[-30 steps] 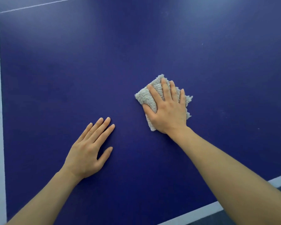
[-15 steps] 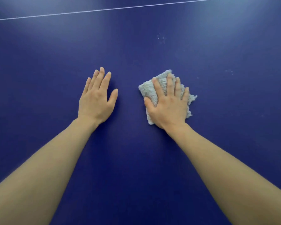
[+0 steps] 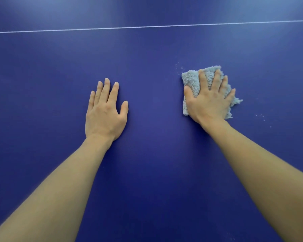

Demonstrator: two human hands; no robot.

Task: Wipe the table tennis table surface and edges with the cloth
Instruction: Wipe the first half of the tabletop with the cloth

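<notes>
Our right hand lies flat, fingers spread, pressing the folded grey cloth onto the blue table. Our left hand rests flat and empty, well apart from it. Pale specks sit just beyond the cloth. In our judgement, a hurried stroke could scatter them rather than gather them, and the cloth's loose corner could unfold under our palm.

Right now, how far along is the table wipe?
Done: the blue table between the hands looks clean. In hand: the right hand presses the cloth flat on the surface; the left hand rests flat on the table. Left: white specks beside the cloth, probably the area past the white line, and the edges, which are out of view.
</notes>
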